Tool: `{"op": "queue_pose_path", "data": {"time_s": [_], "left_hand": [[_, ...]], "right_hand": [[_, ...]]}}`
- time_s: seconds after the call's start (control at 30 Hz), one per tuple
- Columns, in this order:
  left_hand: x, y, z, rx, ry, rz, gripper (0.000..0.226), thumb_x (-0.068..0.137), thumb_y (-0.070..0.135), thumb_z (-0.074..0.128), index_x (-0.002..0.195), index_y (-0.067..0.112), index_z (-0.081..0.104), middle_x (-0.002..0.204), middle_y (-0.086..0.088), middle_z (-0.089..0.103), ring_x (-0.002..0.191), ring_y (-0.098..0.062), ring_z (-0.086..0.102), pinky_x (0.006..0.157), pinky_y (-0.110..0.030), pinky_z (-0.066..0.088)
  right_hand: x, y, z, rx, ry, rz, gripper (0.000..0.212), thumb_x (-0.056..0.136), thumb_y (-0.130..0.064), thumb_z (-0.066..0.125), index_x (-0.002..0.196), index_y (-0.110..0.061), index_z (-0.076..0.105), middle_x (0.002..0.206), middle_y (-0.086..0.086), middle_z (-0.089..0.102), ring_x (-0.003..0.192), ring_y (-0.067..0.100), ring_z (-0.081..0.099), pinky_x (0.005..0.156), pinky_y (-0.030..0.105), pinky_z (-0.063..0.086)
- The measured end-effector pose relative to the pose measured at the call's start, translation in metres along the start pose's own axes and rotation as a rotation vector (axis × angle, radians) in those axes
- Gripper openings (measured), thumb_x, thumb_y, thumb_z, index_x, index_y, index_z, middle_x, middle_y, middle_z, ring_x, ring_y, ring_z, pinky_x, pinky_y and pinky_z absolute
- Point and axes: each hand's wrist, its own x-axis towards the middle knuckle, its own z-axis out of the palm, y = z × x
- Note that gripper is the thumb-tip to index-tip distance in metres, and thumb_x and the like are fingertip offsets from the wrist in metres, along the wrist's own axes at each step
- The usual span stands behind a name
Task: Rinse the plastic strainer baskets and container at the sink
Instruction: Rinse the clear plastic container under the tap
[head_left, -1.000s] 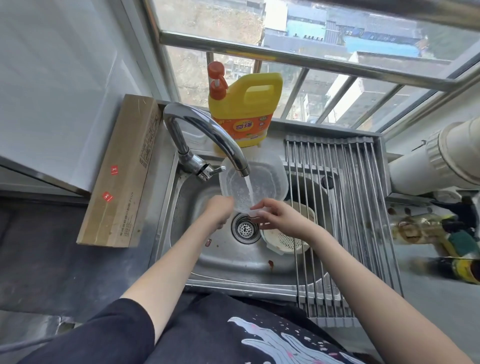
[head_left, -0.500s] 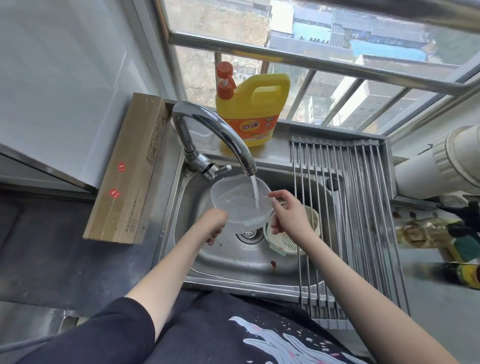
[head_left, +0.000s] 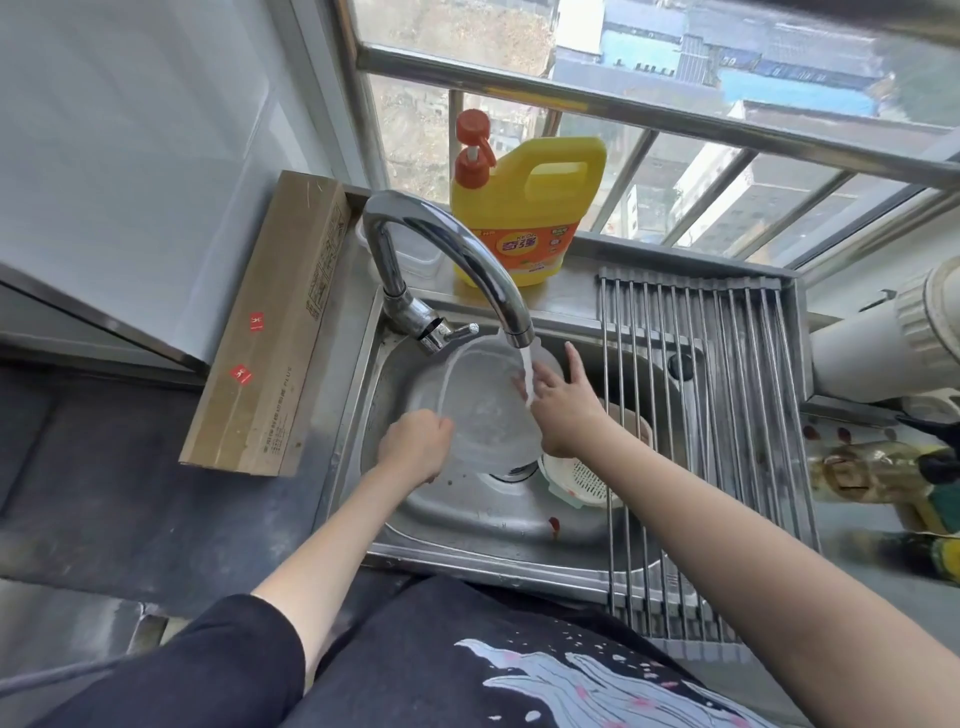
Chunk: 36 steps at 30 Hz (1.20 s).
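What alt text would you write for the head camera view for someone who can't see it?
A person's left hand grips the rim of a clear plastic container under the running chrome faucet, while the open right hand rubs inside it. A white plastic strainer basket sits in the steel sink.

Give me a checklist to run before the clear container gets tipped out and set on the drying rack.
1. Water from faucet running into clear container: ok.
2. Left hand grip on near rim: ok.
3. Right hand fingers spread, only steadying the far side: not ok for lifting.
4. Bare bars on roll-up drying rack: ok.
5. Strainer basket lies in sink, rinsed or not: cannot tell.
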Motion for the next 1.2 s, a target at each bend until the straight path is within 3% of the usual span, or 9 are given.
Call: {"op": "queue_pose_path", "data": {"time_s": [0.17, 0.37, 0.43, 0.5, 0.57, 0.7, 0.87, 1.0, 1.2], "left_hand": [[0.008, 0.002, 0.016, -0.166, 0.058, -0.052, 0.035, 0.095, 0.023, 0.035, 0.078, 0.003, 0.058, 0.083, -0.015, 0.051, 0.083, -0.035, 0.052, 0.070, -0.032, 0.037], [0.014, 0.009, 0.032, -0.401, -0.127, -0.139, 0.036, 0.098, 0.020, 0.034, 0.084, -0.002, 0.060, 0.091, -0.026, 0.063, 0.087, -0.038, 0.060, 0.067, -0.033, 0.040], [0.013, 0.009, 0.037, -0.467, -0.262, -0.156, 0.036, 0.097, 0.018, 0.035, 0.069, 0.004, 0.053, 0.067, -0.019, 0.066, 0.063, -0.034, 0.059, 0.053, -0.030, 0.034], [0.010, 0.006, 0.039, -0.551, -0.361, -0.211, 0.040, 0.094, 0.023, 0.035, 0.055, 0.015, 0.036, 0.030, 0.003, 0.038, 0.029, -0.017, 0.034, 0.042, -0.017, 0.019], [0.012, 0.005, 0.039, -0.545, -0.397, -0.227, 0.041, 0.093, 0.023, 0.036, 0.053, 0.016, 0.031, 0.027, 0.008, 0.026, 0.024, -0.008, 0.020, 0.041, -0.010, 0.013], [0.013, 0.006, 0.033, -0.450, -0.437, -0.237, 0.031, 0.088, 0.026, 0.044, 0.061, 0.012, 0.046, 0.045, -0.001, 0.040, 0.033, -0.012, 0.030, 0.041, -0.012, 0.019], [0.027, 0.008, 0.024, -0.390, -0.257, -0.152, 0.020, 0.091, 0.026, 0.049, 0.098, 0.008, 0.053, 0.070, -0.012, 0.057, 0.054, -0.027, 0.059, 0.045, -0.022, 0.039], [0.038, 0.005, 0.015, -0.229, -0.054, 0.014, 0.019, 0.092, 0.016, 0.049, 0.074, 0.011, 0.043, 0.085, -0.018, 0.054, 0.081, -0.035, 0.057, 0.064, -0.034, 0.040], [0.041, 0.010, 0.016, -0.236, -0.009, 0.120, 0.018, 0.093, 0.015, 0.043, 0.103, 0.011, 0.057, 0.099, -0.016, 0.064, 0.094, -0.035, 0.058, 0.077, -0.037, 0.048]], "right_hand": [[-0.015, -0.009, 0.012, -0.151, 0.066, 0.026, 0.049, 0.097, -0.023, 0.036, 0.142, -0.007, 0.041, 0.150, 0.018, 0.035, 0.145, 0.036, 0.010, 0.106, 0.064, -0.018], [-0.031, -0.026, 0.028, 0.036, 0.142, -0.111, 0.020, 0.089, -0.006, 0.041, 0.084, -0.013, 0.060, 0.076, 0.001, 0.061, 0.092, 0.026, 0.062, 0.110, 0.055, -0.019], [-0.030, -0.026, 0.022, 0.122, 0.174, -0.152, 0.023, 0.091, -0.003, 0.041, 0.097, -0.014, 0.060, 0.084, 0.001, 0.066, 0.090, 0.024, 0.065, 0.117, 0.047, 0.005], [-0.032, -0.022, 0.015, 0.174, 0.190, -0.181, 0.031, 0.091, -0.003, 0.043, 0.113, -0.020, 0.055, 0.100, 0.001, 0.069, 0.094, 0.024, 0.065, 0.093, 0.035, 0.031], [-0.038, -0.019, 0.007, 0.204, 0.216, -0.229, 0.030, 0.090, -0.004, 0.048, 0.111, -0.024, 0.056, 0.099, 0.000, 0.069, 0.093, 0.024, 0.063, 0.075, 0.031, 0.026], [-0.042, -0.013, -0.012, 0.057, 0.287, -0.261, 0.019, 0.069, -0.015, 0.075, 0.081, -0.027, 0.065, 0.070, -0.004, 0.070, 0.075, 0.019, 0.061, 0.068, 0.030, 0.035], [-0.046, -0.007, -0.016, 0.123, 0.220, -0.345, 0.016, 0.091, -0.028, 0.057, 0.105, -0.024, 0.062, 0.098, -0.002, 0.069, 0.100, 0.020, 0.055, 0.080, 0.031, 0.028], [-0.055, -0.009, -0.003, 0.074, 0.379, -0.394, 0.020, 0.069, -0.039, 0.080, 0.074, -0.027, 0.065, 0.059, -0.010, 0.064, 0.067, 0.014, 0.057, 0.064, 0.028, 0.032], [-0.054, 0.002, 0.024, 0.196, 0.367, -0.282, 0.022, 0.065, -0.008, 0.072, 0.078, -0.022, 0.061, 0.067, -0.008, 0.066, 0.070, 0.021, 0.057, 0.068, 0.031, 0.042]]}}
